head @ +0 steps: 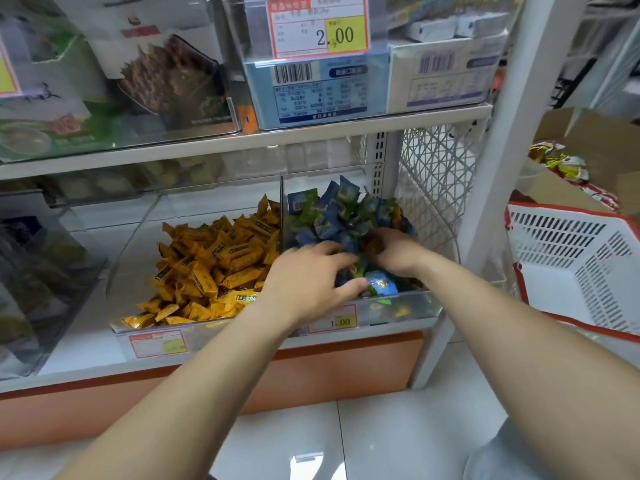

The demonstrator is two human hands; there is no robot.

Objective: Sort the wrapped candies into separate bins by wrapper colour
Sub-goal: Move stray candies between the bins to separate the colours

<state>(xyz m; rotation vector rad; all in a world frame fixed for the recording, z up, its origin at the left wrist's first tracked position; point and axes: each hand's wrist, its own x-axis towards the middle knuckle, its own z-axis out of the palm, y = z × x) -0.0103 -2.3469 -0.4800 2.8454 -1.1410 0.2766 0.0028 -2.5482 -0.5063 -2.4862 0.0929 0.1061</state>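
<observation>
Two clear plastic bins stand side by side on the lower shelf. The left bin (138,327) is full of yellow-orange wrapped candies (214,261). The right bin (408,303) holds a heap of blue and green wrapped candies (339,213). Both hands reach into the right bin. My left hand (308,282) lies over the front of the heap with fingers curled down among the blue candies. My right hand (394,251) grips a brownish-orange wrapped candy (372,245) in the middle of the heap. A light blue candy (382,285) lies just below the two hands.
A white plastic basket with red trim (581,271) stands to the right of the shelf post (491,188). Behind it sits a cardboard box with yellow and red packets (568,168). Boxed goods and a price tag (317,26) fill the upper shelf. More clear bins (38,271) stand at the left.
</observation>
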